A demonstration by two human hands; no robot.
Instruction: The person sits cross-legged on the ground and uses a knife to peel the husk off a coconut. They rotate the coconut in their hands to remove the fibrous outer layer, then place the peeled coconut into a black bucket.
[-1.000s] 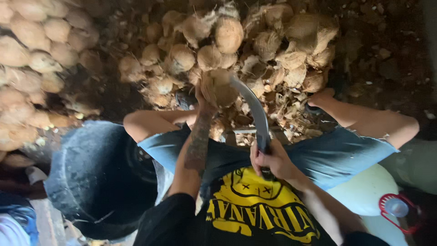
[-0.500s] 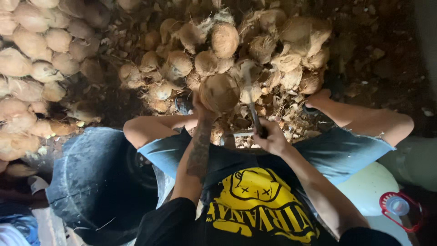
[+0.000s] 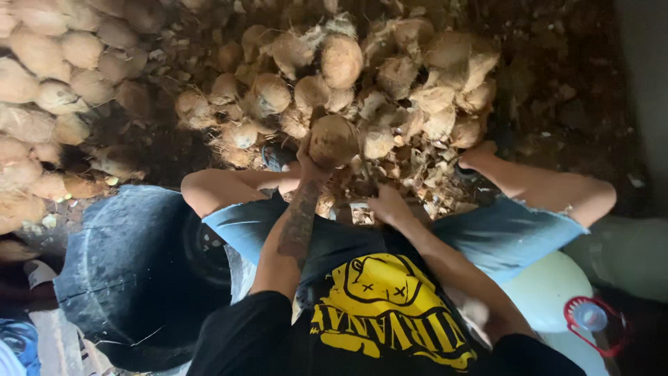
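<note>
1. Head view looks straight down at a person sitting on the ground, knees spread, in blue denim shorts [image 3: 518,233] and a black shirt with a yellow print.
2. Left hand [image 3: 306,161] is wrapped around a coconut [image 3: 332,139], gripping it from the underside and left. The forearm has a dark tattoo.
3. That coconut is held up between the knees, right at the near edge of the husked pile [image 3: 362,76], with its rounded brown top facing the camera.
4. Right hand [image 3: 387,203] sits lower, just right of the coconut and close to the lap. It looks curled shut on something, but I honestly can't tell what, since the thing in it is hidden behind husk bits and the hand itself.
5. Loose husk scraps [image 3: 424,174] are littered on the ground just below and right of the held coconut, between the legs.
6. A second heap of paler coconuts [image 3: 42,90] runs along the left edge of the view, well apart from the hands.
7. A dark tub [image 3: 125,278] sits by the left knee.
8. A pale round container [image 3: 543,292] with a red-rimmed bottle [image 3: 591,317] on it sits at the lower right, beside the right thigh.
</note>
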